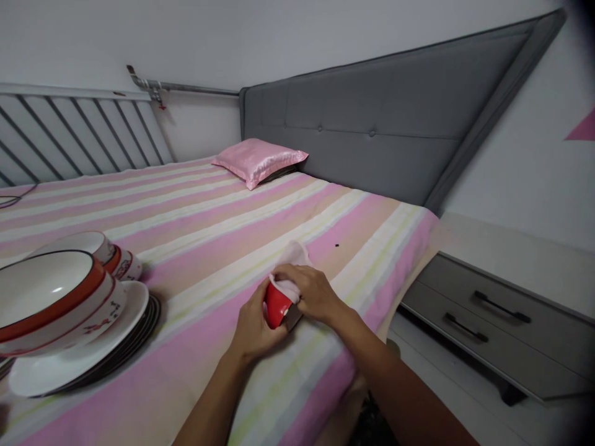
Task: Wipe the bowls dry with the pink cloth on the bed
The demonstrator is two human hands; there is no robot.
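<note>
At lower centre, above the bed (195, 248), the left hand (255, 325) curled its fingers around a red cup (276, 306) and the right hand (316, 291) pinched a cloth (292, 257) onto it; hard rubbing might have knocked it loose.

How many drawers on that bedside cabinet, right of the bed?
2. Both are in the grey cabinet beside the bed: the upper drawer and the lower drawer just beneath. The cabinet's far end runs out of frame.

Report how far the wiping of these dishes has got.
Done: cannot tell; the red-rimmed white bowls sit stacked on white plates on the striped bedsheet. In hand: the left hand holds a small red cup while the right hand presses a pale cloth against its rim. Left: possibly that stack.
</note>
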